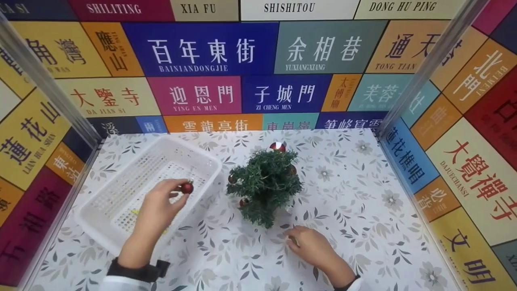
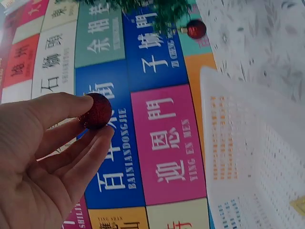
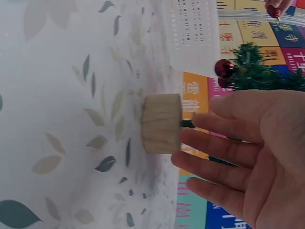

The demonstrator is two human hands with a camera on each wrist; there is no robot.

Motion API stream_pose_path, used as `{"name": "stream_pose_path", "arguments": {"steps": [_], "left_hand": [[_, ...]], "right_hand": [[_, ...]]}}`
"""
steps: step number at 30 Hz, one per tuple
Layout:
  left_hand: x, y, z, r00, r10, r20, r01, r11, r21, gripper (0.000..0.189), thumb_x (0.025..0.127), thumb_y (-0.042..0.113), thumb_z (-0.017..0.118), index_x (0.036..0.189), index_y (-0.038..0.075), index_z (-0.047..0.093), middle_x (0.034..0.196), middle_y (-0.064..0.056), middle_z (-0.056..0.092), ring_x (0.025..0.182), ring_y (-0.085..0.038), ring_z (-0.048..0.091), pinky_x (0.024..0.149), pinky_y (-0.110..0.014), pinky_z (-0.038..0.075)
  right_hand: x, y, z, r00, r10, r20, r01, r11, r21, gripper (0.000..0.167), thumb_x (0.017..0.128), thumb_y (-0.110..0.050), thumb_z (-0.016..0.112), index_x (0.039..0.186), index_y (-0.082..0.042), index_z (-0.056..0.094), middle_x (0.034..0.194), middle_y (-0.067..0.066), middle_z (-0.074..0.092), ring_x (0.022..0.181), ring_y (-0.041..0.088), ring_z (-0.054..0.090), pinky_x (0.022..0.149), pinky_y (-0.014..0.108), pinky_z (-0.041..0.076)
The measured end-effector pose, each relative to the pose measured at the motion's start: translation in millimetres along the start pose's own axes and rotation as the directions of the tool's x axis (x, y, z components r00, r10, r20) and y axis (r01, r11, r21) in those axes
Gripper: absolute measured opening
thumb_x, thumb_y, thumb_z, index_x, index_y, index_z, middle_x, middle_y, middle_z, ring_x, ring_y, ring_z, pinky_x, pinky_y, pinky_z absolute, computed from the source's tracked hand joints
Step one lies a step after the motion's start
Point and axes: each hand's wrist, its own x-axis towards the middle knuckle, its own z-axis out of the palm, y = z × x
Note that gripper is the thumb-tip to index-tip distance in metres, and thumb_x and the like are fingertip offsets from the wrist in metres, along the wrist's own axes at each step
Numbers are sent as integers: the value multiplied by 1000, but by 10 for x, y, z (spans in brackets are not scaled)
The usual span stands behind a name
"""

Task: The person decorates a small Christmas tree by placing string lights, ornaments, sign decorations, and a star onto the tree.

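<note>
My left hand (image 1: pixel 159 206) pinches a small red glitter ball ornament (image 1: pixel 187 187) between thumb and fingertips, above the right side of a white plastic basket (image 1: pixel 210 159). The left wrist view shows the same red ornament (image 2: pixel 97 111) up close. A small green artificial Christmas tree (image 1: pixel 266 182) stands right of the basket, with several red ball ornaments hanging on it. Just in front of the tree, my right hand (image 1: pixel 309 244) is empty with relaxed fingers. In the right wrist view, its fingers (image 3: pixel 214 167) are near the tree's round wooden base (image 3: pixel 162 124).
A few yellow pieces (image 1: pixel 135 211) lie in the basket. The table is covered by a white leaf-patterned cloth (image 1: pixel 343 202). Colourful panels with Chinese place names (image 1: pixel 198 48) stand at the back and both sides, with clear posts (image 1: pixel 428 60) at the corners.
</note>
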Motion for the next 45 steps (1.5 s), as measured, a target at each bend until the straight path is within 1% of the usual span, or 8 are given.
{"name": "stream_pose_path", "arguments": {"steps": [4,9,14,19,23,29,34,45], "left_hand": [[-192,257,152,992,118,-34,-118,993,-1,39,66,1,74,103,7,63,100,-6,61,83,-16,60,70,-22,50],[-400,495,342,962,258,-93,-258,966,21,42,63,4,76,102,11,64,100,0,60,83,-12,60,72,-20,49],[-580,714,541,934,349,-82,-351,936,-12,40,66,4,74,104,12,64,101,3,58,90,-13,57,77,-23,48],[-713,878,713,923,384,10,-383,922,-61,33,74,7,70,105,12,62,104,2,54,92,-13,55,76,-23,47],[-763,948,789,914,403,43,-400,914,-68,29,77,8,68,104,11,63,104,1,53,91,-12,55,75,-22,48],[-775,982,817,909,416,33,-415,909,-42,26,77,5,67,102,11,64,103,1,54,91,-12,55,74,-21,48],[-773,988,818,903,429,12,-428,903,-33,26,77,6,67,102,11,64,102,1,54,89,-13,55,72,-21,48],[-769,1020,831,893,450,-8,-450,893,-7,20,79,8,65,100,11,65,100,0,55,87,-13,56,72,-19,48]], "right_hand": [[-145,-150,-287,996,66,65,-73,992,101,15,86,-26,59,97,-20,66,88,-10,61,80,10,58,66,29,48],[-225,-361,-535,985,96,-142,-55,961,270,18,86,-37,55,99,-28,64,90,-18,58,82,2,55,67,26,48],[-118,-558,-609,935,139,-326,54,853,519,18,85,-29,59,102,-26,64,94,-11,60,85,6,57,72,27,48],[22,-700,-572,932,156,-326,83,786,612,21,82,-28,63,101,-20,65,96,-3,61,87,10,57,72,27,49],[76,-748,-526,947,181,-265,29,773,633,23,80,-33,63,98,-19,64,94,-2,61,84,10,57,70,26,49],[101,-822,-569,959,207,-194,-50,797,602,19,79,-28,66,91,-13,65,88,-2,60,78,12,58,68,25,49],[120,-771,-511,957,197,-213,-44,824,565,14,79,-31,66,84,-18,66,82,-7,60,71,7,57,66,25,49],[140,-754,-481,951,180,-253,-8,829,559,16,78,-36,65,82,-21,68,80,-11,61,70,6,58,65,26,50]]}}
